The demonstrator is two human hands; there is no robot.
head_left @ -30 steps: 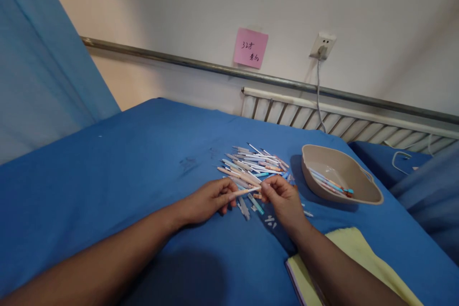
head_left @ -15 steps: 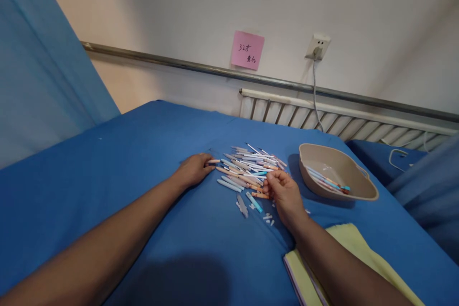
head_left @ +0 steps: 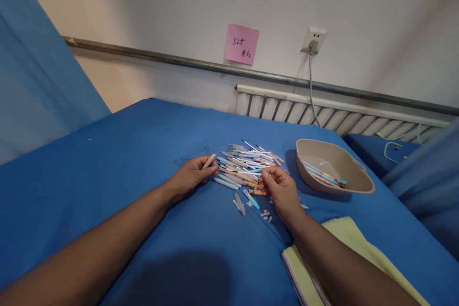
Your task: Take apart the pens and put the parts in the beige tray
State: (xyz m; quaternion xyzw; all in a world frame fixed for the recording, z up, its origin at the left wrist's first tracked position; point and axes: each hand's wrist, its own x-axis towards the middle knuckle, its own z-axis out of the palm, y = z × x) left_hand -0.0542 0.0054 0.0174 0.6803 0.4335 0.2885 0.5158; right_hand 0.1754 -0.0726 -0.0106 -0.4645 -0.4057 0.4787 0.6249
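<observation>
My left hand (head_left: 195,173) is closed around a peach pen barrel (head_left: 209,160), whose end sticks up past the thumb. In a pinch, my right hand (head_left: 282,189) has a thin white pen refill (head_left: 247,173), its dark tip pointing left toward the other hand. Both hands are at the near side of a loose pile of pen parts (head_left: 247,155), mostly white refills and grey, peach and pale blue barrels. Closer to me lie an orange piece (head_left: 258,192), a light blue piece (head_left: 251,199), grey pieces (head_left: 239,203) and small white bits (head_left: 265,213).
A beige plastic basin (head_left: 353,162) to the right contains several assembled-looking pens (head_left: 324,175). Under my right forearm is a folded yellow cloth (head_left: 344,236). The blue-covered surface (head_left: 143,153) reaches the wall, where a radiator (head_left: 287,105) and metal rail (head_left: 179,61) run.
My left hand has lifted the peach barrel and turned it so its end tilts upward. The right hand keeps the refill, nearly in place. The view has shifted slightly.
</observation>
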